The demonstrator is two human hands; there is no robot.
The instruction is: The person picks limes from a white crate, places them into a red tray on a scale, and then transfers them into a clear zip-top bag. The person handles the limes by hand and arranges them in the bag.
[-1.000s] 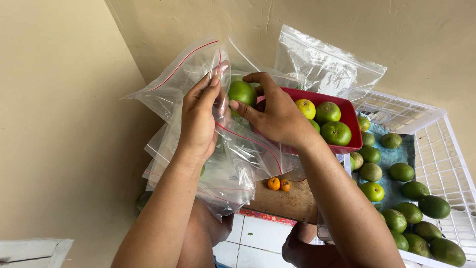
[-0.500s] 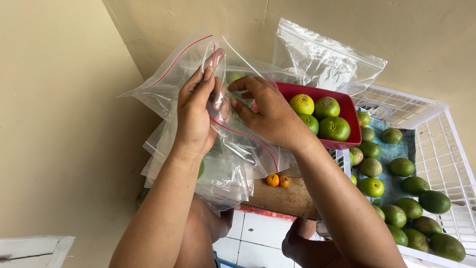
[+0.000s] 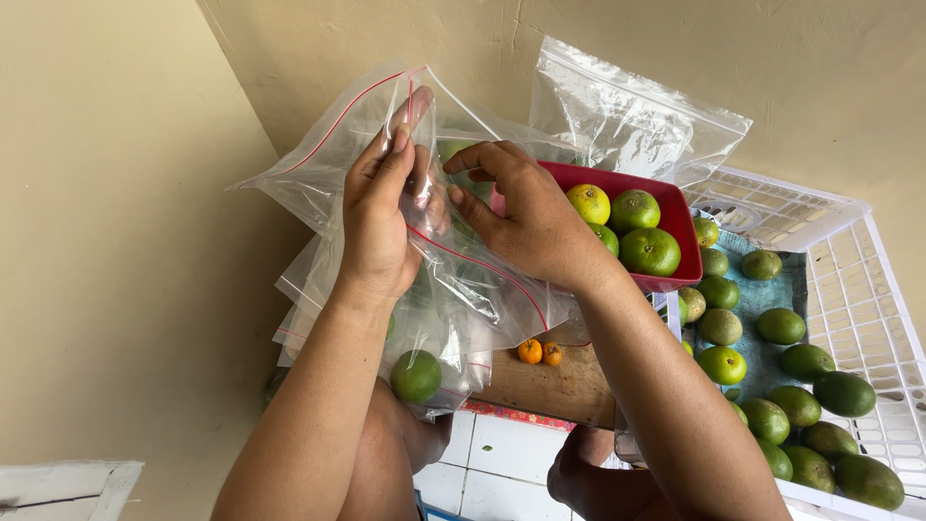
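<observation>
White plastic crate (image 3: 849,289) at right, full of green citrus (image 3: 779,326). Red tub (image 3: 675,232) sits on its near edge, holding more green-yellow fruit. Clear zip bag (image 3: 357,145) with red seal strip raised in front of me. My left hand (image 3: 378,227) pinches the bag mouth, fingers closed on the film. My right hand (image 3: 526,220) grips the opposite lip, thumb and fingers narrow on the plastic. A lower bag holds one green fruit (image 3: 416,375). Wooden board (image 3: 550,386) below, with two small orange fruits (image 3: 539,352) on it.
</observation>
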